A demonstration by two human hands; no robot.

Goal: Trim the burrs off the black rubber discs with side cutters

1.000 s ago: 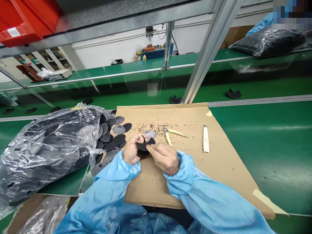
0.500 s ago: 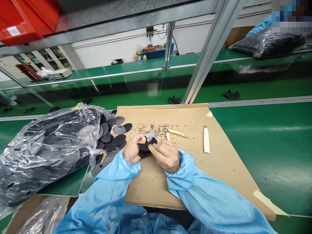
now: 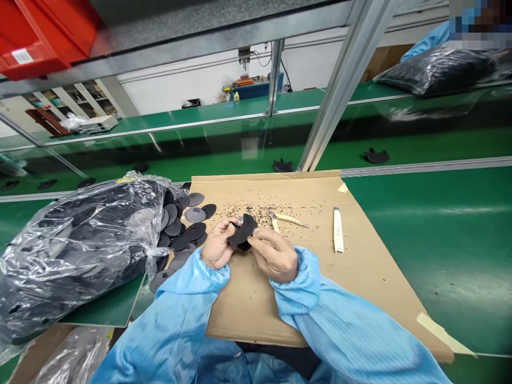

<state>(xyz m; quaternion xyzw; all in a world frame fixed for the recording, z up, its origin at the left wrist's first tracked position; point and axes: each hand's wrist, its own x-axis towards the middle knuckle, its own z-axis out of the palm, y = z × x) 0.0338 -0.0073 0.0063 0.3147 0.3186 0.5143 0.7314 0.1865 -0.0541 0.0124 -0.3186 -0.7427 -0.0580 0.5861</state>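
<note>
My left hand [image 3: 217,246] grips a curved black plastic part [image 3: 242,232], tilted over the cardboard sheet. My right hand [image 3: 277,257] is closed, its thumb and fingertips pinching the part's lower right edge. Beneath the curved piece shows more black plastic; whether it belongs to the same part I cannot tell. Just beyond the hands lie small black bits [image 3: 250,209] scattered on the cardboard [image 3: 320,288]. Cutting pliers [image 3: 291,218] with pale yellow handles rest to the right of them. Left of my left hand is a loose heap of dark oval discs [image 3: 194,231].
A clear plastic bag [image 3: 76,256] full of dark discs lies at the left. A pale-handled knife [image 3: 338,229] rests on the cardboard's right. Black curved parts [image 3: 376,156] lie on the green surface behind a metal rail. A metal post [image 3: 340,90] rises ahead; a person's sleeve shows top right.
The curved part has turned in my hands, its right end tipping upward. My right hand has shifted slightly right. The grey disc seen behind the part is now mostly hidden.
</note>
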